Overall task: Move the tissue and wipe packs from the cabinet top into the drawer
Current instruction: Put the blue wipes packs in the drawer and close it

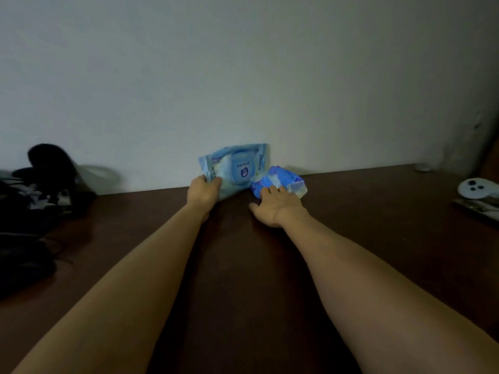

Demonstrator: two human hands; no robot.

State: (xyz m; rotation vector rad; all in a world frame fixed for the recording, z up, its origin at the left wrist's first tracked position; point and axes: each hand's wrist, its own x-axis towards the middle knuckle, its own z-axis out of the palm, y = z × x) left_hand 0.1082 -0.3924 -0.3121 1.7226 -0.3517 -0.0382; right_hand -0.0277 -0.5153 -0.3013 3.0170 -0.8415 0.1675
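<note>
A light-blue wipe pack (240, 166) with a round flip lid leans against the wall at the back of the dark brown cabinet top (243, 265). My left hand (203, 190) grips its lower left corner, thumb on the front. To its right a darker blue tissue pack (278, 182) lies on the wood. My right hand (275, 209) rests on the pack's near edge, fingers laid over it and thumb spread out on the wood. The drawer is out of view.
Dark bags and black-and-white cloth (35, 201) pile up at the left edge. At the far right lie a white controller (478, 188) and a flat printed item (478, 210). A pale wall (243, 76) closes off the back.
</note>
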